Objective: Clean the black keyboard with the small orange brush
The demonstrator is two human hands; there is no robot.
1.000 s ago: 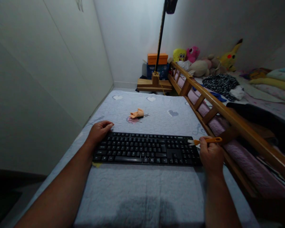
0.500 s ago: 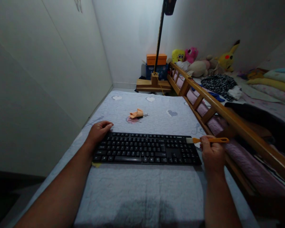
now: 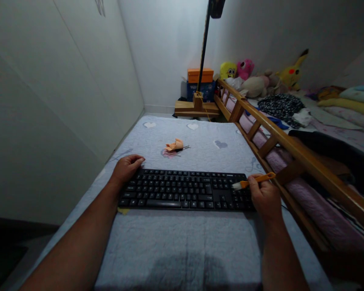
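A black keyboard lies flat across the bed cover. My left hand is at its far left corner, fingers closed together around that edge; the fingertips are partly hidden. Over the number pad at the right end, my right hand grips a small brush with a yellow-orange handle. Its pale bristles meet the keys, with the handle slanting up to the right. Beyond the keyboard sits a crumpled orange cloth, with thin metal-tipped tools beside it.
A wooden bed rail runs along the right side. Behind it are plush toys and heaped clothes. White cabinet doors stand to the left. At the back are a wooden stand and an orange box.
My right hand has moved the brush left and slightly toward me, from the keyboard's upper right corner onto the number pad, and tilted its handle upward. The left hand stays put.
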